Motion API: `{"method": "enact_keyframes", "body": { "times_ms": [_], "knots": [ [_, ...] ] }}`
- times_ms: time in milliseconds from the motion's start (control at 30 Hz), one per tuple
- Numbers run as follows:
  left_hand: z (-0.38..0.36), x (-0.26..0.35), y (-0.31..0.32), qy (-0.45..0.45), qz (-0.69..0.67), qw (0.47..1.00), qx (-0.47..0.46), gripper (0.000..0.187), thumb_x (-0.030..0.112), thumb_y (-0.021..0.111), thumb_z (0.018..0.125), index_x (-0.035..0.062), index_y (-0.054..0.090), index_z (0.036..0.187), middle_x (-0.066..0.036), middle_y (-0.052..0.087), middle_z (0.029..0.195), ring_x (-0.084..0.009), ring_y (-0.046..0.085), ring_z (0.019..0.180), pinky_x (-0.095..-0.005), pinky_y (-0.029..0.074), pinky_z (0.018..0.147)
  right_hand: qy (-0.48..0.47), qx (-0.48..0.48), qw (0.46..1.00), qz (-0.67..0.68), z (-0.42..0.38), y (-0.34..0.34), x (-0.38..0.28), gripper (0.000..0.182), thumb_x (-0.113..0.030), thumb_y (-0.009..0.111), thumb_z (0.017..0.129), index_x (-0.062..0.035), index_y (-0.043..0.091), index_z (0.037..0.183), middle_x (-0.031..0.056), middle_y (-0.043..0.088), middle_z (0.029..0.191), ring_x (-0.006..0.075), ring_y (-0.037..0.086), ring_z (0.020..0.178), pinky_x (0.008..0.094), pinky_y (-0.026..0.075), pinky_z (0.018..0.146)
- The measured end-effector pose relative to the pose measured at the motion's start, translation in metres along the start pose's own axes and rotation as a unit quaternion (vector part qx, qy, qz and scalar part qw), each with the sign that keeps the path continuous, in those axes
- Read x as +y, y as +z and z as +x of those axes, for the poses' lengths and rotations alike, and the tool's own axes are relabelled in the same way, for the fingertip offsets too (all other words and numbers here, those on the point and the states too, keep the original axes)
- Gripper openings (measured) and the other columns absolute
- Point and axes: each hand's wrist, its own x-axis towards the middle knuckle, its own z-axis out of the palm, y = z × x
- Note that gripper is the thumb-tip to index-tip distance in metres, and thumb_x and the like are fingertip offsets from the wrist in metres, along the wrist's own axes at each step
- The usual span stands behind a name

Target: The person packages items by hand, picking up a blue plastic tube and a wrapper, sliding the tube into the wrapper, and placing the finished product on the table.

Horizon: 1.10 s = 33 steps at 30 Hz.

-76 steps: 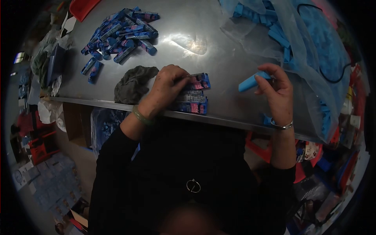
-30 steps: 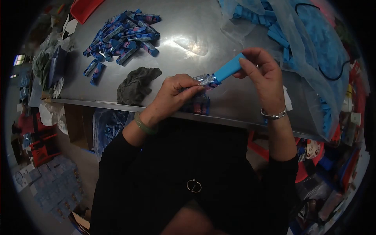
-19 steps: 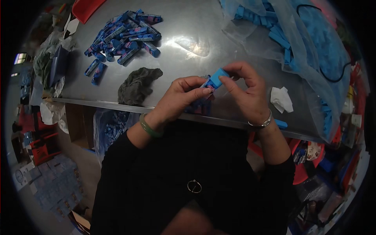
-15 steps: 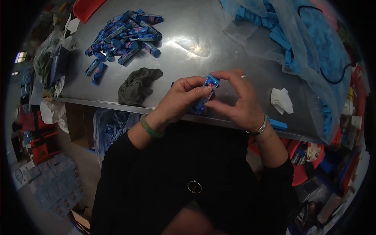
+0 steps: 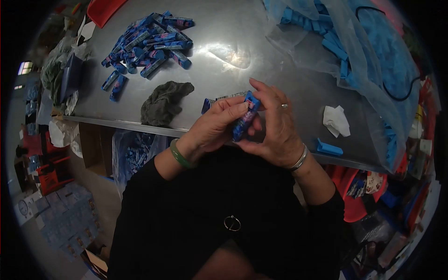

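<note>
My left hand (image 5: 217, 116) pinches a small blue printed pack (image 5: 243, 122) between its thumb and fingers, just above the table's front edge. The pack is tilted, its upper end pointing away from me. My right hand (image 5: 279, 126) closes on the pack from the other side, its thumb by the lower end and its fingers near the top; one fingertip sticks up free. Partly hidden behind my left hand lies another blue item with a barcode (image 5: 225, 98). A crumpled dark grey cloth (image 5: 163, 103) is left of my hands.
A heap of blue printed packs (image 5: 151, 42) covers the metal table's (image 5: 219, 28) far left. At right, a clear plastic bag (image 5: 322, 51) holds several light blue pieces. Nearby are a loose light blue piece (image 5: 329, 148) and a white crumpled tissue (image 5: 336, 120). Below the edge stands an open box (image 5: 93, 151).
The pack has turned to show more of its printed side. My right hand has shifted slightly left and down, its fingers closing round the pack. The barcode item behind my left hand shows more.
</note>
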Motion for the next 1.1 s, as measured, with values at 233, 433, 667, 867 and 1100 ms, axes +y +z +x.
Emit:
{"method": "enact_keyframes", "body": {
  "times_ms": [233,433,667,867,1100],
  "knots": [
    [-0.001,0.002,0.001,0.013,0.023,0.999,-0.019,0.034,0.028,0.054,0.096,0.0024,0.057,0.118,-0.007,0.064,0.087,-0.0110,0.062,0.076,-0.0232,0.052,0.070,0.003,0.012,1.000,-0.003,-0.003,0.002,0.000,0.096,-0.021,0.088,0.054,-0.0030,0.033,0.132,0.0192,0.038,0.141,0.0334,0.043,0.123,0.0414,0.033,0.104],
    [0.000,0.007,0.003,0.014,0.089,0.996,0.013,0.040,0.031,0.057,0.093,0.0009,0.056,0.119,-0.006,0.062,0.088,-0.0107,0.061,0.079,-0.0230,0.050,0.069,0.018,0.025,0.999,0.021,-0.012,-0.006,0.004,0.103,-0.026,0.089,0.054,-0.0045,0.029,0.135,0.0213,0.035,0.141,0.0345,0.039,0.127,0.0430,0.031,0.106],
    [0.005,0.004,-0.003,-0.018,0.093,0.995,0.017,0.028,0.025,0.056,0.094,0.0042,0.060,0.113,-0.002,0.062,0.089,-0.0085,0.059,0.079,-0.0223,0.048,0.071,0.051,0.041,0.996,0.065,-0.018,-0.011,0.001,0.095,-0.020,0.087,0.058,-0.0030,0.032,0.133,0.0219,0.038,0.139,0.0363,0.043,0.124,0.0441,0.034,0.105],
    [0.007,0.087,-0.047,0.131,0.426,0.874,0.191,0.023,0.024,0.060,0.093,0.0066,0.062,0.107,0.001,0.063,0.083,-0.0046,0.057,0.075,-0.0212,0.047,0.065,0.105,0.011,0.992,0.069,-0.042,-0.014,0.009,0.092,-0.013,0.084,0.060,-0.0027,0.033,0.137,0.0192,0.037,0.142,0.0328,0.042,0.127,0.0413,0.036,0.105],
    [-0.020,0.249,-0.199,0.250,0.685,0.530,0.433,0.040,0.025,0.065,0.090,0.0073,0.055,0.125,-0.010,0.063,0.088,-0.0146,0.060,0.080,-0.0275,0.047,0.067,0.133,0.025,0.991,-0.001,-0.067,-0.025,0.011,0.081,-0.017,0.082,0.066,-0.0039,0.037,0.132,0.0194,0.039,0.138,0.0354,0.044,0.125,0.0406,0.041,0.101]
  ]
}}
